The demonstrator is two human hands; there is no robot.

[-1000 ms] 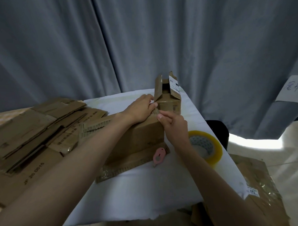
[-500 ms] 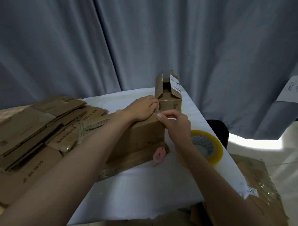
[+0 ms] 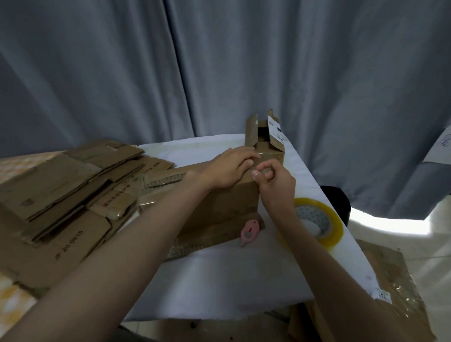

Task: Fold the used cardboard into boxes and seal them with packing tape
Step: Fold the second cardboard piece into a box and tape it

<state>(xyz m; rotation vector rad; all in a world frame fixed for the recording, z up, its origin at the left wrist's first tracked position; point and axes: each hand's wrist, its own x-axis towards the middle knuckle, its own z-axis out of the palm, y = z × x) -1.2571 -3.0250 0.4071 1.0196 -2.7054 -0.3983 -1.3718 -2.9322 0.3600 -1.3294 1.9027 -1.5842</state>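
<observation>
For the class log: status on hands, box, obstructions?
Left hand flat on box. Right hand pinching at its top edge. Tape roll, pink cutter alongside, nothing blocking.

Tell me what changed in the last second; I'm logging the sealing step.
The right hand slid from the box's end face up to its top corner, fingers curling. The left hand stayed pressed on top. Tape roll, pink cutter and flat cardboard stayed put.

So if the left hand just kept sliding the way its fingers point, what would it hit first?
Probably the small open box just past the left hand's fingertips, though the right hand's knuckles sit close by; depth is unclear.
</observation>
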